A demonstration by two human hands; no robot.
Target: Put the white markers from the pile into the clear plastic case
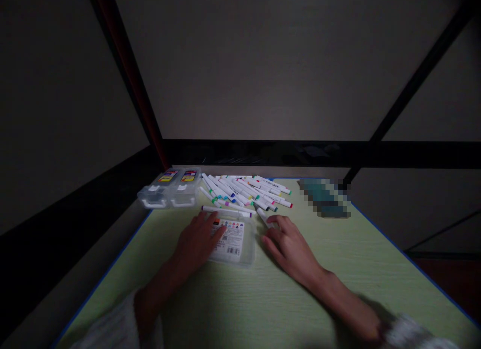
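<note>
My left hand point(197, 241) lies flat with its fingers stretched over the left side of a clear plastic marker case point(235, 244) that has a printed label. My right hand point(287, 246) rests on the table just right of the case, fingers spread, its fingertips touching a white marker point(262, 216) near the case's corner. Another white marker with a purple cap point(225, 209) lies along the case's far edge. Behind them is a heap of several white markers with coloured caps point(248, 190).
Two closed clear cases with handles point(171, 189) stand at the far left of the light green table point(338, 269), which has a blue edge. A blurred teal object point(325, 198) lies at the far right. Dark bars and a wall stand behind.
</note>
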